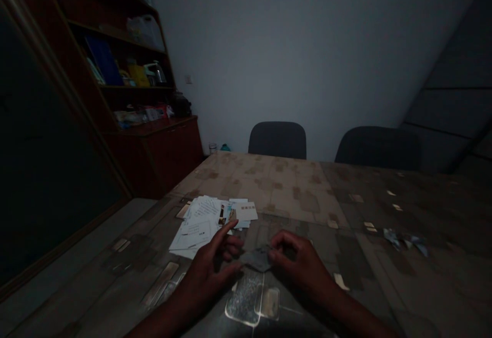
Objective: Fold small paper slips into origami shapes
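My right hand [294, 253] pinches the right end of a small grey piece of paper or card [257, 259] just above the table. At the left end of that piece is my left hand [219, 258], its index finger stretched forward and its thumb close to the edge, the fingers apart. Beyond my left hand lies a spread pile of white papers [198, 225] with printing and writing. A pale card [246, 211] with dark characters rests on the right side of the pile.
The patterned tablecloth [280, 184] covers a long table. Crumpled pieces [405, 240] lie at the right. Two dark chairs [277, 139] stand at the far edge. A wooden shelf unit [172, 145] with household items is at the back left.
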Action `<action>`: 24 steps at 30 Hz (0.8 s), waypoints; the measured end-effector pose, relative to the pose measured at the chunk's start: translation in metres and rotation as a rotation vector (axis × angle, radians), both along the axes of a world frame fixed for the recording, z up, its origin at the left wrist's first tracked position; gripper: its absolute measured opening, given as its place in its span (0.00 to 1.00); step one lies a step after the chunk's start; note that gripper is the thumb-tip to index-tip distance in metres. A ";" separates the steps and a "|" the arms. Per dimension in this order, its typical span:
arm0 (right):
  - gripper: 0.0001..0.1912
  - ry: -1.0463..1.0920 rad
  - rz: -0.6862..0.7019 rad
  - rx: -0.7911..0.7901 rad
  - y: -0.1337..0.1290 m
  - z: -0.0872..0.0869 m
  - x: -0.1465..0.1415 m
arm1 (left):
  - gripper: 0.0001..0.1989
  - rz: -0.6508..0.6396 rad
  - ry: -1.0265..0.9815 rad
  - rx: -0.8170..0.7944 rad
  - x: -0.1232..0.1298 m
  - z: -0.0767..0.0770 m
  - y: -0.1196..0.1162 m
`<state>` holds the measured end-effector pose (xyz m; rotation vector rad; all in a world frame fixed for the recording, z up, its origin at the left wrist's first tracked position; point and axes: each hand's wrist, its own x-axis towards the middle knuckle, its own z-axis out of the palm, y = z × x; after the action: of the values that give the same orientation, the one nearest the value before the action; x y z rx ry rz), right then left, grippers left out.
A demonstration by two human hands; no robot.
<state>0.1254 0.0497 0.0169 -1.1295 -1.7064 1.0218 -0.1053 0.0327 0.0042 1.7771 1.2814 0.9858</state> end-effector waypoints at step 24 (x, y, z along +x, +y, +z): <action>0.13 -0.560 0.084 0.755 -0.054 -0.076 0.070 | 0.05 -0.379 0.419 0.746 0.058 -0.049 -0.028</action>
<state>0.1953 -0.0044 -0.0595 -0.8666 -2.3049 0.0277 -0.0473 0.0049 -0.0448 2.7927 0.7741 0.9625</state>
